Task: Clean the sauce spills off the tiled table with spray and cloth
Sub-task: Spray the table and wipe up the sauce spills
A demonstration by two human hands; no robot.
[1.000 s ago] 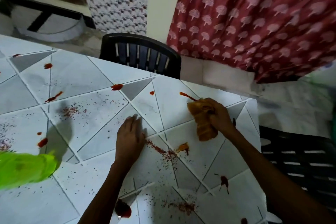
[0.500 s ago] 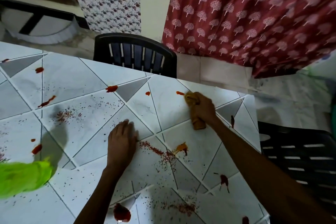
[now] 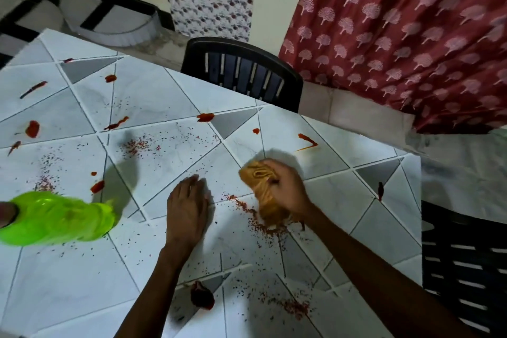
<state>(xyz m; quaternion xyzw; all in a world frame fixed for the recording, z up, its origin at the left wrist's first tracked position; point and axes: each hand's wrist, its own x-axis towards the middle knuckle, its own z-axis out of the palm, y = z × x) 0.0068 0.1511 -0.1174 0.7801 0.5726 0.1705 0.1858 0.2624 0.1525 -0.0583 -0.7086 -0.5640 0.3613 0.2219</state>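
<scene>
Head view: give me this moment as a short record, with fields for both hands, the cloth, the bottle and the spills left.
left hand: flat on the tiled table, fingers straight
right hand: grips the cloth, pressing it on the table
cloth: orange-brown, bunched, over scattered red flecks
spray bottle: green, blurred, at the left, no hand on it
spills left: red streak beyond the cloth; dark blob by the left forearm; more drops to the left

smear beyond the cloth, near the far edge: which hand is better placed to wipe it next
Right. The right hand grips the cloth, just short of that smear. The left hand lies flat on the table, holds nothing and is farther from it.
</scene>
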